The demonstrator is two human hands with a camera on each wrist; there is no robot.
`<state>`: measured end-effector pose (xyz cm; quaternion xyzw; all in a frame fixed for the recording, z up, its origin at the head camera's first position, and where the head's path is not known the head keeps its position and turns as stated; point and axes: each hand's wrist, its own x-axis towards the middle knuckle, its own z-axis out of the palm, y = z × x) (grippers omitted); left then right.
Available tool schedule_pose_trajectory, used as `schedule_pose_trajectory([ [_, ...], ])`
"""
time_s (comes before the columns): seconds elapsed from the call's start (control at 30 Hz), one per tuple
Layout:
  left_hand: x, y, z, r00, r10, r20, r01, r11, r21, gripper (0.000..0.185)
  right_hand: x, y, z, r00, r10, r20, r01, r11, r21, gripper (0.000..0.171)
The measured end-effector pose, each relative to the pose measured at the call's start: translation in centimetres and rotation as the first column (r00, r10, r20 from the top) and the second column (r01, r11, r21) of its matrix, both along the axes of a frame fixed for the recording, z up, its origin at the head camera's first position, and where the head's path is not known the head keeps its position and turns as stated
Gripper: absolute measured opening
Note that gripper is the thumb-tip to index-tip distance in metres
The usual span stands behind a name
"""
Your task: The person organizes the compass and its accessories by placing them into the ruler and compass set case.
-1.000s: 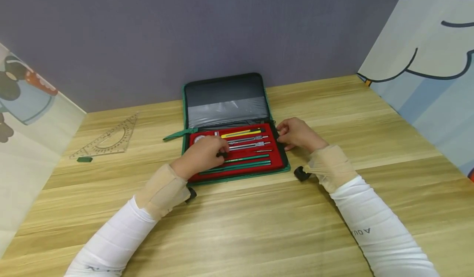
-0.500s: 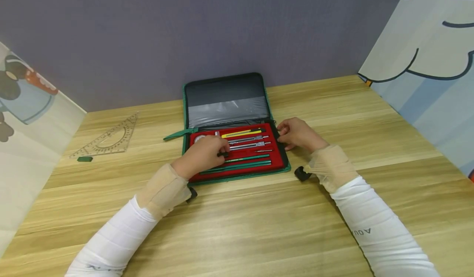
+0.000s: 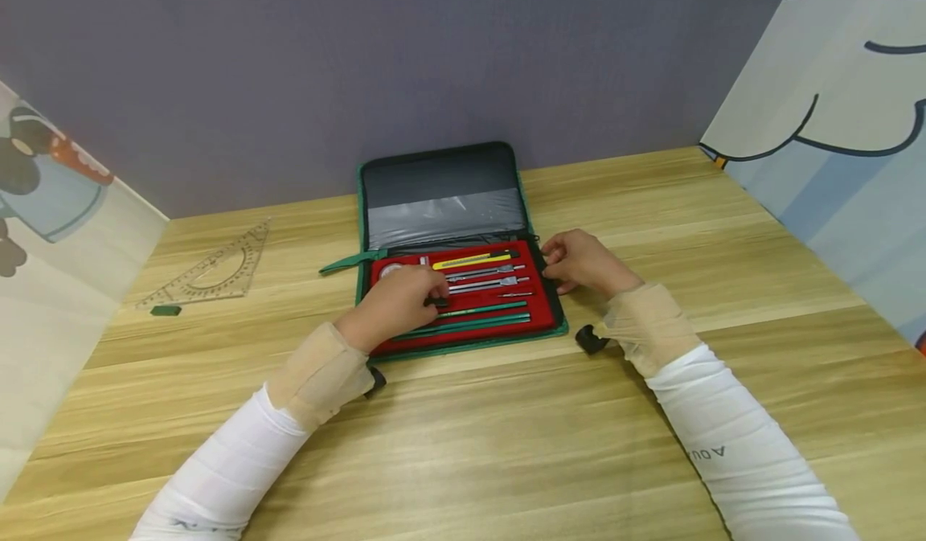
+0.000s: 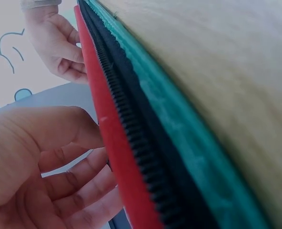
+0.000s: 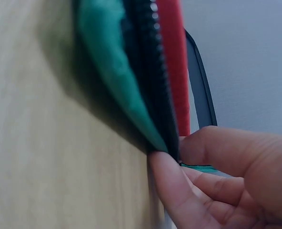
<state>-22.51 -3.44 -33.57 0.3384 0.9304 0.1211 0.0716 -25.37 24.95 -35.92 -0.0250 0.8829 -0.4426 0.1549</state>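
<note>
A zippered drawing-instrument case (image 3: 553, 316) lies unfolded, its red tray (image 3: 477, 338) facing up. My left hand (image 3: 398, 304) reaches over the tray's left half. Its thumb and fingertips come together on a small dark piece (image 3: 436, 303); the fingers mostly hide what it is. My right hand (image 3: 584, 262) pinches the case's right edge near the hinge, with the green cover and zipper (image 5: 153, 62) between thumb and fingers. In the tray lie a yellow utility knife (image 3: 470, 260), metal compasses (image 3: 492, 284) and green pencils (image 3: 477, 321).
The case's dark lid (image 3: 441, 179) with a clear pocket leans back by the grey panel (image 3: 289, 83). A green strap (image 3: 347, 264) sticks out leftward. Farther left on the wooden table (image 3: 477, 444) lie a transparent set square (image 3: 217, 268) and a green eraser (image 3: 165, 311).
</note>
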Motion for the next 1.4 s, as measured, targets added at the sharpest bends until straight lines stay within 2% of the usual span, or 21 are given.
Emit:
schedule_pose_trajectory([
  [0.5, -0.1, -1.1, 0.0, 0.999, -0.003, -0.039, 0.004, 0.999, 0.036, 0.024, -0.2, -0.3, 0.1, 1.000, 0.003, 0.009, -0.003, 1.000, 0.010, 0.041],
  [0.7, -0.1, -2.9, 0.1, 0.997, 0.014, -0.081, -0.006, 0.995, 0.097, 0.020, -0.2, -0.2, 0.1, 1.000, -0.002, 0.008, 0.002, 1.000, 0.008, 0.041],
  [0.97, -0.3, -7.4, 0.8, 0.986, 0.109, -0.125, -0.099, 0.992, 0.082, 0.019, 0.0, 0.1, 0.1, 1.000, -0.016, 0.019, 0.016, 1.000, 0.005, 0.042],
  [1.2, -0.8, -13.0, 1.5, 0.980, 0.169, -0.107, -0.166, 0.985, 0.036, 0.022, 0.1, 0.2, 0.2, 1.000, -0.016, 0.019, 0.015, 1.000, 0.007, 0.041],
  [1.4, -0.7, -18.3, 1.6, 0.967, 0.214, -0.137, -0.217, 0.976, -0.012, 0.024, 0.0, -0.1, 0.1, 1.000, -0.012, 0.024, 0.013, 1.000, -0.007, 0.041],
])
